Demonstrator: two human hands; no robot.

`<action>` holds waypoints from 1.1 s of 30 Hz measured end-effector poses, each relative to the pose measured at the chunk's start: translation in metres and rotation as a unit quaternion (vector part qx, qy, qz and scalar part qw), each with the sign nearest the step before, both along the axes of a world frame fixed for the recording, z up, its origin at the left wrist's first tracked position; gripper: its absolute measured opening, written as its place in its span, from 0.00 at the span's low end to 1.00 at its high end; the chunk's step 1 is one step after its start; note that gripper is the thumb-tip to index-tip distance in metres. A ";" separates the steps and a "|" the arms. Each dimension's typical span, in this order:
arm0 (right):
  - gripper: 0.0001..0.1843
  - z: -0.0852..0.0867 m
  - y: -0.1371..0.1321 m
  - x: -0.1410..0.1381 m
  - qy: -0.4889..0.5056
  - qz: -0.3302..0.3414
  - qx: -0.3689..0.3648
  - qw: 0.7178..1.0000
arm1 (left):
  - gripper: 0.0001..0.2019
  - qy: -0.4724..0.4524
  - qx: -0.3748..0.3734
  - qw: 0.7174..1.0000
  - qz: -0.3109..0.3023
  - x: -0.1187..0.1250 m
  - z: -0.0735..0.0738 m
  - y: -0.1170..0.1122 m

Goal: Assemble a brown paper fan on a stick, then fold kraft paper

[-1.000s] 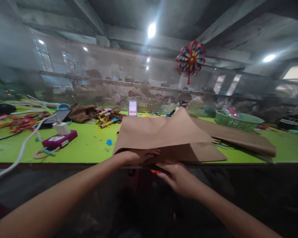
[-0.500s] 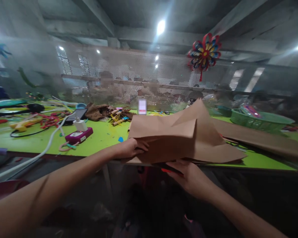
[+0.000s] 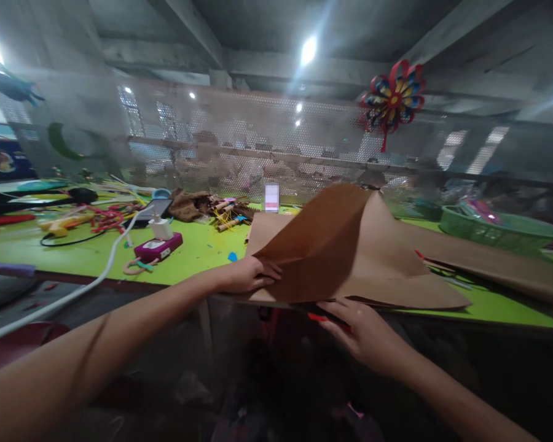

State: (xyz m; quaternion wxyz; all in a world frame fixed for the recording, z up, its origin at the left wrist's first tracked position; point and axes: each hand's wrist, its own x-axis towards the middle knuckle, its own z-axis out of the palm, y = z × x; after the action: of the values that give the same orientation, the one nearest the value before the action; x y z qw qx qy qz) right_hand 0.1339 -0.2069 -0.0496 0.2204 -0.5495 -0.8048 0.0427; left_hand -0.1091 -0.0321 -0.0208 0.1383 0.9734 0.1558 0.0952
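A large sheet of brown kraft paper [image 3: 391, 258] lies folded over the table's front edge, with one flap standing up in a point. My left hand [image 3: 253, 274] is at the left end of the fold, fingers curled down on the paper and gripping it. Just below the front edge, my right hand [image 3: 357, 325] is closed round a red-and-black tool [image 3: 317, 317]. Its working end is hidden under the paper, so its exact kind does not show.
On the green table [image 3: 203, 255] are a purple power socket [image 3: 159, 247] with a white plug and cable, a phone [image 3: 154, 212], small brown rolls [image 3: 228, 218] and a green basket [image 3: 502, 230]. More brown paper [image 3: 488, 252] lies at the right.
The paper's upper flap has swung up and to the left, showing its darker underside. My hands keep nearly the same places along the edge; the view has shifted slightly left.
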 end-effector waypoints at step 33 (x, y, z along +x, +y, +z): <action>0.19 -0.004 0.005 -0.023 -0.009 0.006 0.008 1.000 | 0.15 -0.029 0.026 0.999 -0.009 -0.001 -0.005 -0.008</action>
State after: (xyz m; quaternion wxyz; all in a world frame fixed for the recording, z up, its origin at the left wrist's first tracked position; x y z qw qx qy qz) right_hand 0.1106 -0.2022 -0.0540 0.2170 -0.5433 -0.8104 0.0330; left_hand -0.1103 -0.0406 -0.0258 0.1182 0.9749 0.1404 0.1262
